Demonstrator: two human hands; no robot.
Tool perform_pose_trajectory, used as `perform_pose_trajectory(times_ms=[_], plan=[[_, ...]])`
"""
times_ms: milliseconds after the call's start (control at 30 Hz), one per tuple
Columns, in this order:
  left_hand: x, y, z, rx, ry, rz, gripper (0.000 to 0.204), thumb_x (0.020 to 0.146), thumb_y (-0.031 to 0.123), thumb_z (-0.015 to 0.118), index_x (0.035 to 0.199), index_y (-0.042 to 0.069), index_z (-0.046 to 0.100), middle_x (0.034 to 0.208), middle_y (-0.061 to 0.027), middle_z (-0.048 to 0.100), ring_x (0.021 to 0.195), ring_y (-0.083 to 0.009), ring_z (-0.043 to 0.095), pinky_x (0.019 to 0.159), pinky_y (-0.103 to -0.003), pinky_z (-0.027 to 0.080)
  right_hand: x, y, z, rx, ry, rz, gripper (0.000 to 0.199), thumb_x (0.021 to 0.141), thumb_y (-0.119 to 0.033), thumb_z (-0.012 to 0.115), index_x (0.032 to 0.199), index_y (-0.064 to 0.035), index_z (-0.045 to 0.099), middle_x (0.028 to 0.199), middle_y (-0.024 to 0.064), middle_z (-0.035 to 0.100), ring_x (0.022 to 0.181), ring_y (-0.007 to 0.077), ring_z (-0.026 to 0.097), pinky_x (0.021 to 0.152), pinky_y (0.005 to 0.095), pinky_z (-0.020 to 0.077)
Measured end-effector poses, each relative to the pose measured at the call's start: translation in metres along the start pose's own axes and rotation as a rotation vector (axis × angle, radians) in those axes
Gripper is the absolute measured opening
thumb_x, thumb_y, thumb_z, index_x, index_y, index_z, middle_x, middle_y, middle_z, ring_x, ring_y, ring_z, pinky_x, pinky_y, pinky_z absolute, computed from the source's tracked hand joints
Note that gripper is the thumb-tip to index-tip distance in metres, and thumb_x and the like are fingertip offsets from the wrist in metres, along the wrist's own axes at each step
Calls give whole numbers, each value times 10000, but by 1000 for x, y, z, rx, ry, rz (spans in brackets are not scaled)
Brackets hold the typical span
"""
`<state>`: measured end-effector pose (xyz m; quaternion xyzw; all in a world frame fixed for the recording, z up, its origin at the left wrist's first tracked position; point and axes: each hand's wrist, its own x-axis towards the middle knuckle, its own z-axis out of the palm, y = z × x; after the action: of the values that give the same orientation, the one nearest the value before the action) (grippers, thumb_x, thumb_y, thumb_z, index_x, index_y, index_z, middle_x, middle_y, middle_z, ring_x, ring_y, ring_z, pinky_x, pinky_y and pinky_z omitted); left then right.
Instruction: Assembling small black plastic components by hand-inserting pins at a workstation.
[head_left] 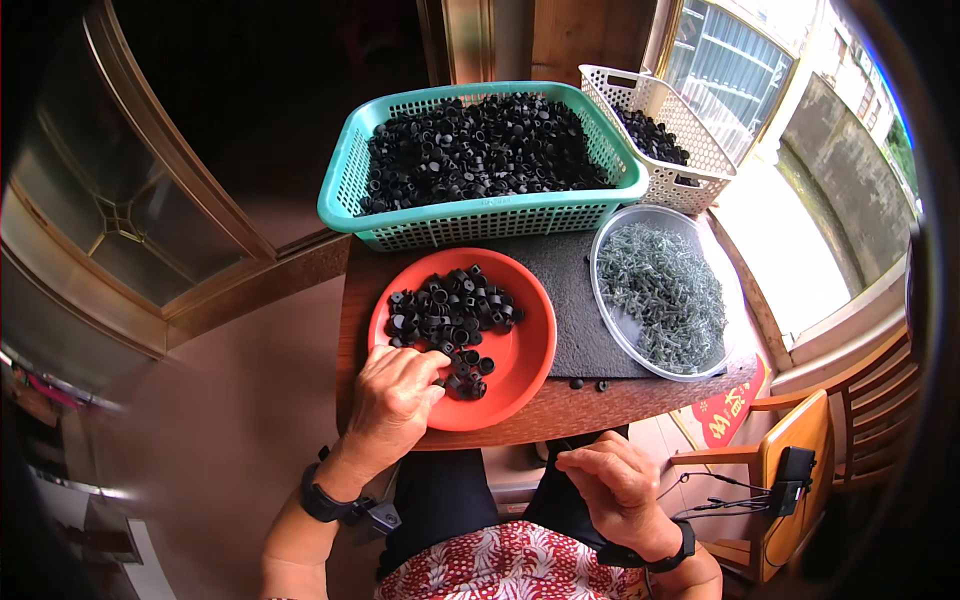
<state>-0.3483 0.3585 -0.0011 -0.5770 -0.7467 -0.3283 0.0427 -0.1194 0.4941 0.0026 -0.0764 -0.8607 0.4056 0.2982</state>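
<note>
My left hand (396, 392) reaches over the near left rim of a red plastic bowl (530, 330). Its thumb and fingers are closed together, with a small black plastic part (440, 382) showing dark at the tips. Beside those fingers, inside the bowl, lie many loose black ring-shaped plastic parts (447, 310), some heaped at the back and a few nearer me. Above my lap, just off the table's front edge, my right hand (615, 480) is closed with thumb and fingers pressed together. Whatever sits in that pinch is hidden or too small to name.
Behind the bowl stands a green basket (480, 222) full of black parts, with a white basket (700, 178) beside it. A clear tub (612, 335) of small metal screws (665, 300) rests on a dark mat (560, 290). Right of the table is a wooden chair (800, 450).
</note>
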Motion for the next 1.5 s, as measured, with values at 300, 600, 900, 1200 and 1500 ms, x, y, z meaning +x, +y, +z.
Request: perform_pose_trajectory(times_ms=[300, 600, 900, 1200, 1500], plan=[[-13, 19, -13, -1102, 119, -537, 211, 756, 42, 722, 935, -26, 634, 862, -63, 621, 724, -121, 574, 672, -231, 479, 10, 0, 14, 109, 79, -81, 237, 670, 117, 661, 883, 21, 619, 681, 112, 583, 559, 250, 527, 511, 317, 418], [-8, 51, 9, -1598, 159, -579, 276, 806, 168, 695, 970, -33, 599, 846, -98, 621, 692, -156, 554, 677, -256, 447, 40, -6, 33, 328, 216, 124, 247, 707, 50, 691, 938, -22, 645, 776, 89, 616, 641, 207, 549, 549, 292, 423], [6, 91, 24, -1449, 217, -691, 205, 864, 135, 632, 1000, -7, 576, 872, -55, 625, 728, -115, 577, 664, -234, 466, 44, 5, 33, 198, 358, -111, 364, 626, 33, 707, 976, -53, 658, 829, 76, 618, 725, 239, 546, 634, 328, 424], [-3, 100, 25, -1275, 136, -648, 230, 823, 127, 671, 950, -48, 592, 834, -114, 644, 671, -159, 600, 579, -246, 474, 34, 5, 19, 74, 358, -179, 392, 549, 14, 669, 926, -89, 675, 770, 37, 586, 683, 225, 516, 592, 315, 409], [-5, 98, 26, -1547, 99, -664, 214, 811, 33, 656, 988, -56, 576, 857, -142, 645, 670, -212, 629, 635, -292, 530, 31, 3, 9, 224, 335, -34, 237, 684, 23, 682, 906, -56, 658, 784, 70, 611, 728, 227, 554, 635, 316, 418]])
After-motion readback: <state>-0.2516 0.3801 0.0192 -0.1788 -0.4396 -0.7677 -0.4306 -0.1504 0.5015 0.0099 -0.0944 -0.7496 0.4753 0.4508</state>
